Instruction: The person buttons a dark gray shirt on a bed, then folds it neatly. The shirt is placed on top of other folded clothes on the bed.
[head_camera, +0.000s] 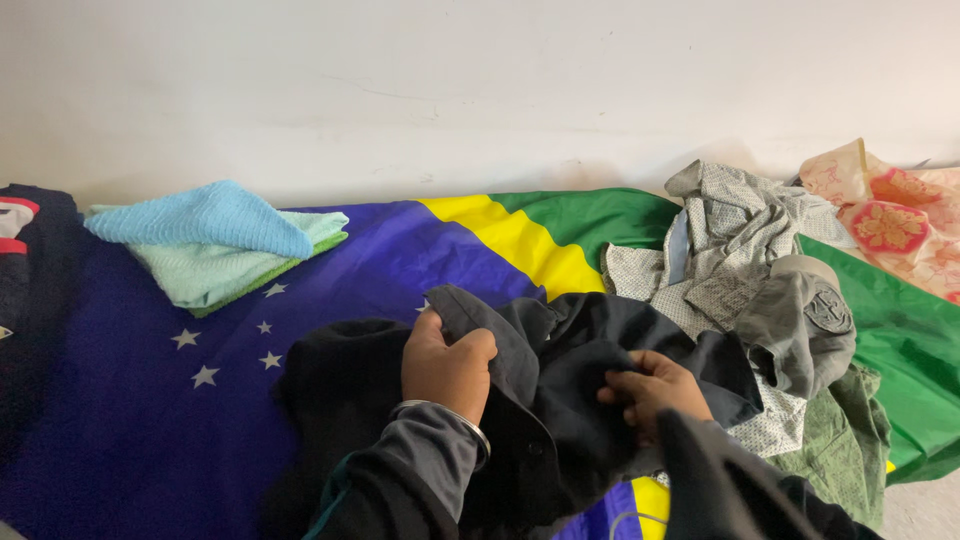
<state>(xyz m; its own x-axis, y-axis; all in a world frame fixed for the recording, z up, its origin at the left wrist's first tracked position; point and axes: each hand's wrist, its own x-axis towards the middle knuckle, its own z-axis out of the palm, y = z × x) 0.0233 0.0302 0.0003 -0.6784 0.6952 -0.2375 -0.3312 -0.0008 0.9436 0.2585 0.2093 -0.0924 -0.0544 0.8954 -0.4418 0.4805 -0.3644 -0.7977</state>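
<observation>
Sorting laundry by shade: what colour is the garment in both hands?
Black garment, gripped by left hand and right hand; head view.

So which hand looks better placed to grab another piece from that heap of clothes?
Probably the right hand. It holds the black garment right beside the grey clothes pile. The left hand grips the garment's far side, away from the pile.
</observation>
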